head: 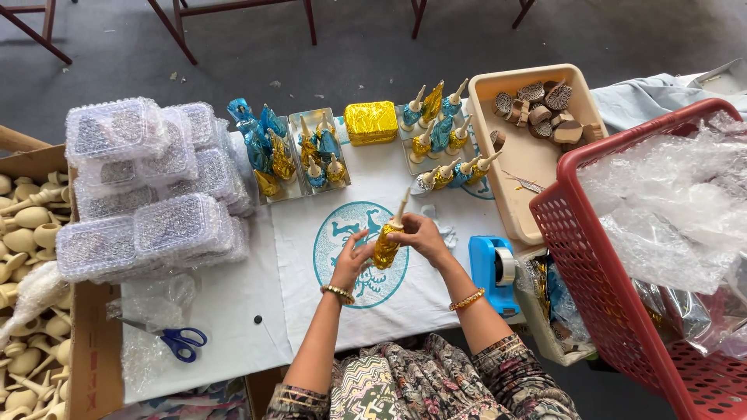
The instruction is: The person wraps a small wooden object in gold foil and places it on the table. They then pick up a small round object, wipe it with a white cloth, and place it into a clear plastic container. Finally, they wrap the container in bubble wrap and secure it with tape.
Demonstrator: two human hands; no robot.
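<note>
Both your hands, left point(350, 260) and right point(419, 233), grip pinched on the gold-foil-wrapped cone-tipped wooden figure point(387, 243), hold it tilted above the white cloth-covered surface point(233, 299), seemingly to smooth foil, near the blue tape dispenser point(493, 268).

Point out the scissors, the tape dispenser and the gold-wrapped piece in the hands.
scissors point(184, 342), head view, on the blue handles.
tape dispenser point(493, 268), head view, on its blue body.
gold-wrapped piece point(386, 249), head view, on the foil middle.

Both forearms reach forward, the left hand point(352, 260) and right hand point(420, 233) with fingers curled, close together.
</note>
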